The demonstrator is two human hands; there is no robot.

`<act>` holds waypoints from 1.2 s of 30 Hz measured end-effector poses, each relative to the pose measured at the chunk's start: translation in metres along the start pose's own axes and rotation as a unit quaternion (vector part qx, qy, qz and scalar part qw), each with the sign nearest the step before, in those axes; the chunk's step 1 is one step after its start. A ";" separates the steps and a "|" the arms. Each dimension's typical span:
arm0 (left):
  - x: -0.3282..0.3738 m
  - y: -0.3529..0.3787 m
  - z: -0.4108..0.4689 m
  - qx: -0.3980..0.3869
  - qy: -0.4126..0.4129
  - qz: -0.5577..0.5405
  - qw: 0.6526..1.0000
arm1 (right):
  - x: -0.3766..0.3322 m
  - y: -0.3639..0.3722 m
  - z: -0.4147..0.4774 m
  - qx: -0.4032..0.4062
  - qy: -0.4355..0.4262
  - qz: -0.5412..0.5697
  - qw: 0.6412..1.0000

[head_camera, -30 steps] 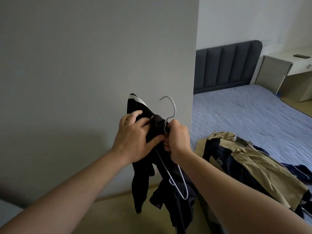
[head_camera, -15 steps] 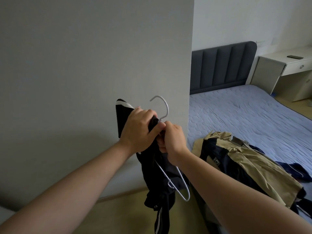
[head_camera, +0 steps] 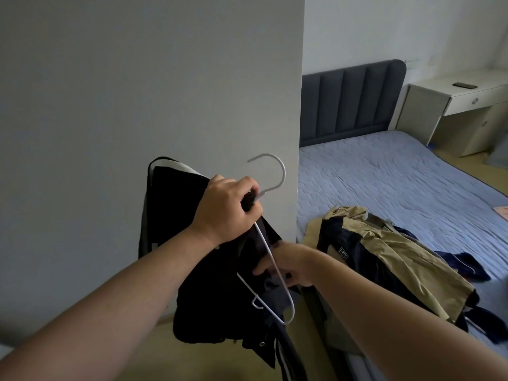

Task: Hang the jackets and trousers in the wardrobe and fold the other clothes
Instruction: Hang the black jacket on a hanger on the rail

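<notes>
A black jacket [head_camera: 209,295] with white stripes hangs partly on a white wire hanger [head_camera: 270,171]. My left hand [head_camera: 228,209] grips the hanger's neck together with the jacket's collar, in front of a grey wall. Lower down, my right hand [head_camera: 288,266] holds a fold of the black fabric beside the hanger's loose shoulder wire. A tan and navy jacket [head_camera: 384,257] lies spread on the near edge of the bed [head_camera: 398,174].
A dark garment [head_camera: 464,266] lies on the bed beyond the tan jacket. The grey wall panel [head_camera: 137,92] fills the left. A dark padded headboard [head_camera: 349,100] and a white desk [head_camera: 461,105] stand at the back right. Wooden floor lies below.
My right hand let go near the hanger's neck and dropped down to the black fabric. My left hand now holds the hanger's neck alone. The hanger's hook sits slightly higher.
</notes>
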State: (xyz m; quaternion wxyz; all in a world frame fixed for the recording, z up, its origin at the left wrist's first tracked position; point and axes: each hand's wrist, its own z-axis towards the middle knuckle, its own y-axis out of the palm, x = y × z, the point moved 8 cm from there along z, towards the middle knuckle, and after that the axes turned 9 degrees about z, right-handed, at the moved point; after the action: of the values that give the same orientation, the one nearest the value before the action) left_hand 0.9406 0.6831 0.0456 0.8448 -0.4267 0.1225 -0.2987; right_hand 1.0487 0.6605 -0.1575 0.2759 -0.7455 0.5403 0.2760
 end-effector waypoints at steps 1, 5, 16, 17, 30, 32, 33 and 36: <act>0.003 -0.003 0.001 0.001 0.011 -0.002 1.000 | 0.009 0.007 -0.002 -0.031 0.030 -0.029 0.999; 0.009 -0.013 0.001 0.001 0.054 0.002 0.999 | 0.020 0.029 -0.007 -0.062 0.065 -0.172 0.981; -0.044 -0.011 -0.016 -0.076 -0.038 0.043 0.995 | -0.038 -0.017 0.008 0.165 -0.169 -0.089 0.968; -0.053 -0.006 -0.017 -0.114 -0.054 0.061 0.990 | -0.048 -0.023 0.001 0.186 -0.198 -0.067 0.960; -0.037 0.007 -0.017 -0.174 -0.072 -0.009 0.982 | -0.141 -0.026 -0.064 0.138 -0.427 -0.149 0.881; -0.032 0.003 -0.017 -0.162 -0.054 0.003 0.985 | -0.136 -0.037 -0.061 0.146 -0.410 -0.198 0.878; -0.031 0.001 -0.016 -0.154 -0.053 0.004 0.987 | -0.131 -0.043 -0.056 0.161 -0.385 -0.252 0.873; -0.036 -0.009 -0.012 -0.113 -0.069 -0.021 0.991 | -0.098 -0.056 -0.033 0.182 -0.246 -0.403 0.862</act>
State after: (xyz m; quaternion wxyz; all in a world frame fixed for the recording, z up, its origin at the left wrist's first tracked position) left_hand 0.9032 0.6929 0.0443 0.7912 -0.5414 0.0876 -0.2706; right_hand 1.0799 0.7163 -0.0585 0.6177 -0.7428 0.1475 0.2123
